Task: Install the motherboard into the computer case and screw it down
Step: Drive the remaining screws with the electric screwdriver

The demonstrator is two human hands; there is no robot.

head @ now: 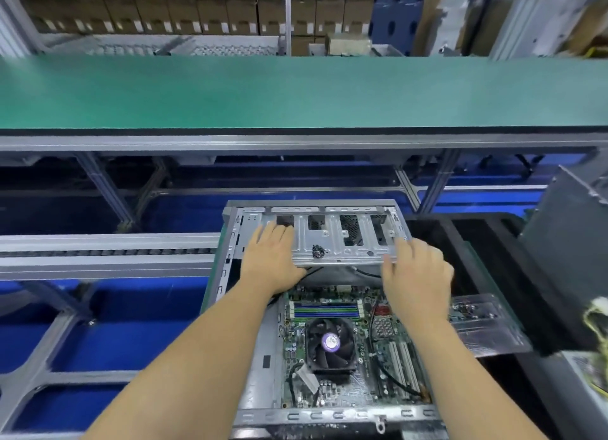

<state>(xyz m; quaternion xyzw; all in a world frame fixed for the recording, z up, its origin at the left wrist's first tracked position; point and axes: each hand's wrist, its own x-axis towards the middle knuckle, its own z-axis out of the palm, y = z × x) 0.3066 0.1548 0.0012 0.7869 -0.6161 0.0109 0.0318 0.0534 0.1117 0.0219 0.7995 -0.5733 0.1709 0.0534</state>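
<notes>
**Both hands at the drive cage, board lying in the case**

Around you: a long green conveyor belt (296, 90) runs across the far side, with stacked cardboard boxes (148, 8) behind it. Aluminium framing (108, 262) stretches off to your left over a blue floor. To the right of the case sits a black tray (487, 242), and a clear plastic sheet (483, 327) lies just beside the case's right edge, partly over that tray. A grey metal box (566, 215) stands at the far right.

The computer case (256, 367) lies open on its side in front of you, its long axis running away from you toward the belt. The motherboard (375, 367) lies flat inside it, in the near half, with the CPU fan (330, 344) facing up and the memory slots toward the far side. The metal drive cage (342, 239) spans the far end and overhangs the board's far edge, where black cables (362, 271) pass under it.

Your left hand (273, 258) lies flat, fingers straight, pressing on the cage's left part. Your right hand (418, 275) is blurred; its fingers look loosely spread at the cage's right end, and you cannot tell whether it grips anything.
</notes>
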